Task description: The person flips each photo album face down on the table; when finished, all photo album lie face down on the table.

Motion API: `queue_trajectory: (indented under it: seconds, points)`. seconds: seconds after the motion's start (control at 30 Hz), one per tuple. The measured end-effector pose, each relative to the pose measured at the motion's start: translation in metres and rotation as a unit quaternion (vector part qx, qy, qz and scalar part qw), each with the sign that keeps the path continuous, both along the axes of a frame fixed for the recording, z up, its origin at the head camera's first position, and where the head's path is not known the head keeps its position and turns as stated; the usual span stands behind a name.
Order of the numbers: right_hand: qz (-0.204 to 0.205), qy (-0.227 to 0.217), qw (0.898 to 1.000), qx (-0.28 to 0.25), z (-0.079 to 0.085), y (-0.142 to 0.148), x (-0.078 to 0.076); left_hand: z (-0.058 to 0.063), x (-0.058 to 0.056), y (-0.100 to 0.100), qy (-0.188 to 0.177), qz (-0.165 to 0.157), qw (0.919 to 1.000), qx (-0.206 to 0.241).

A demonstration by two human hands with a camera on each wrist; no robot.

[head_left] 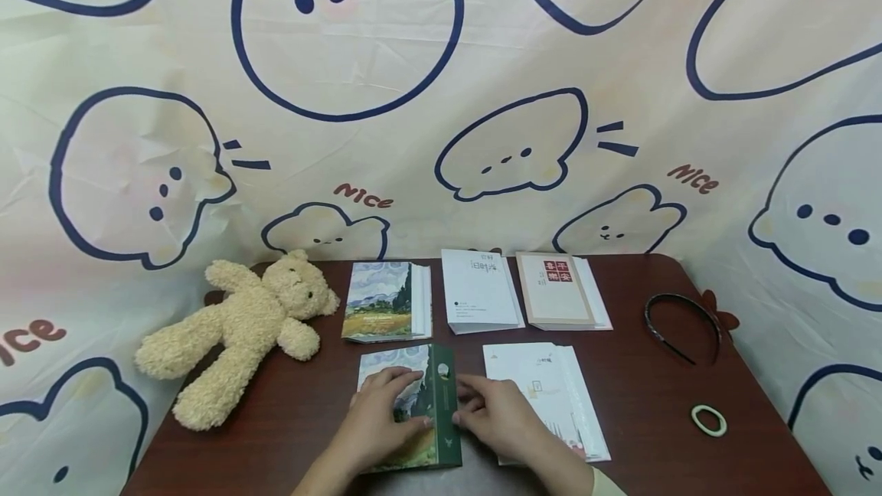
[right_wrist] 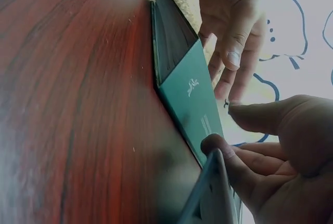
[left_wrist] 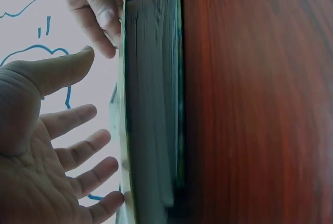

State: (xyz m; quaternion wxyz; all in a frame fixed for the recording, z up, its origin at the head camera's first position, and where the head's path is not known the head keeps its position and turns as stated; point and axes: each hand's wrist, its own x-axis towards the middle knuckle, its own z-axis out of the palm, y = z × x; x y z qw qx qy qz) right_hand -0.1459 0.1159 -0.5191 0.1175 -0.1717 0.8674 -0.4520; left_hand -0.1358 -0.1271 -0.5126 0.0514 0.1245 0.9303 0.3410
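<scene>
A thick hardcover book [head_left: 445, 408] with a painted landscape cover and a dark green spine lies on the table in front of me. My left hand [head_left: 377, 413] is over its cover, fingers spread and thumb toward the spine; in the left wrist view its fingertips are right at the cover. My right hand [head_left: 501, 413] is beside the spine, fingers loosely bent, with a fingertip at the green spine [right_wrist: 192, 91] in the right wrist view. White page edges [left_wrist: 151, 78] show between the covers. Right of the book lies a white booklet [head_left: 530, 373], partly behind my right hand and forearm.
Along the back stand a second landscape book [head_left: 377, 301], a white booklet [head_left: 478, 289] and a beige booklet with red print [head_left: 554, 297]. A plush bear [head_left: 255, 320] lies at the left. A black headband [head_left: 651, 320] and a pale green ring [head_left: 720, 427] lie at the right.
</scene>
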Motion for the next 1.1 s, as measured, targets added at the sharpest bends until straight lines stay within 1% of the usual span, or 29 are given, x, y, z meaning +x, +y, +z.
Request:
queue_trajectory:
  seconds: [0.1, 0.23, 0.33, 0.43, 0.5, 0.6, 0.73, 0.83, 1.03, 1.1]
  points:
    - [-0.004, 0.012, 1.0, -0.02, -0.001, 0.008, 0.0, 0.0, -0.002, 0.007, 0.006, -0.006, 0.9999, 0.01]
    - [-0.011, 0.02, 0.999, -0.034, -0.002, 0.022, 0.0, -0.001, -0.004, 0.017, 0.003, -0.015, 0.9997, 0.021]
    - [-0.024, 0.02, 0.999, -0.038, -0.002, 0.033, 0.001, -0.001, -0.004, 0.026, 0.004, -0.024, 0.9991, 0.034]
    - [-0.044, 0.022, 0.998, -0.035, -0.001, 0.042, 0.003, 0.001, -0.004, 0.034, 0.001, -0.036, 0.9976, 0.059]
    - [-0.06, 0.024, 0.998, -0.027, 0.0, 0.047, 0.004, 0.002, -0.004, 0.039, -0.007, -0.043, 0.9961, 0.077]
    - [-0.084, 0.026, 0.996, -0.02, 0.001, 0.055, 0.007, 0.004, -0.004, 0.046, -0.03, -0.049, 0.9928, 0.105]
    - [-0.113, 0.032, 0.993, -0.023, 0.001, 0.066, 0.01, 0.005, -0.003, 0.055, -0.051, -0.054, 0.9894, 0.125]
    - [-0.13, 0.035, 0.991, -0.021, 0.001, 0.074, 0.011, 0.006, -0.003, 0.062, -0.055, -0.061, 0.9882, 0.129]
    - [-0.15, 0.039, 0.988, -0.002, 0.005, 0.086, 0.014, 0.004, -0.002, 0.075, -0.035, -0.074, 0.99, 0.114]
    - [-0.153, 0.041, 0.987, 0.001, 0.006, 0.09, 0.015, 0.003, -0.001, 0.078, -0.043, -0.075, 0.9893, 0.118]
